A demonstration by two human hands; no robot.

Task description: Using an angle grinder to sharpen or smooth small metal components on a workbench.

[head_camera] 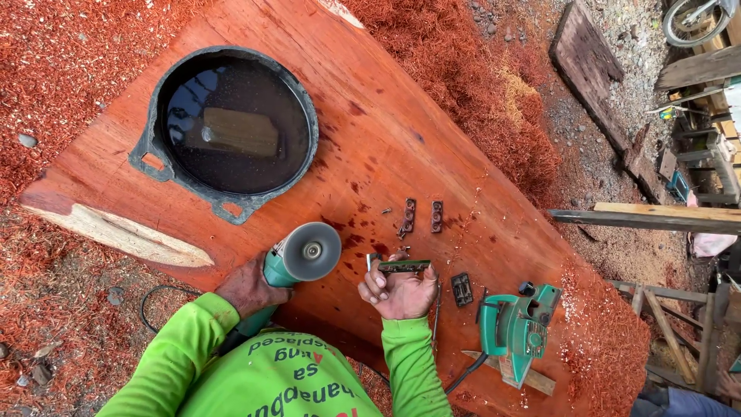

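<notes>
Sleeves: my bright green sleeves point(193, 340) are closest to me, low in the view.
Left hand: my left hand point(248, 287) is wrapped tight around the green grinder point(289, 262).
Grinder: its round grey disc point(312, 251) faces up, just beside the thing in my other hand.
Right hand: my right hand point(400, 292) is closed, pinching a thin dark metal blade point(404, 266) at its top.
Blade: it sits flat across my fingertips, over the red board point(370, 131). I think it is light, stiff and hard. Its long edge may be sharp, so I think the flat sides are the safe place to hold.
Grinder feel: I think it is heavy, so the fat green body is the best spot to grip.
Small parts: two little brown metal plates point(421, 217) lie just past the blade. A dark block point(461, 289) lies to the right.
Green planer: another green tool point(517, 324) rests near the board's right edge.
Black tub: a round tub point(231, 127) of dark water sits far up the board, with a wood block point(239, 133) in it.
Ground: red wood shavings point(69, 69) lie all around.
</notes>
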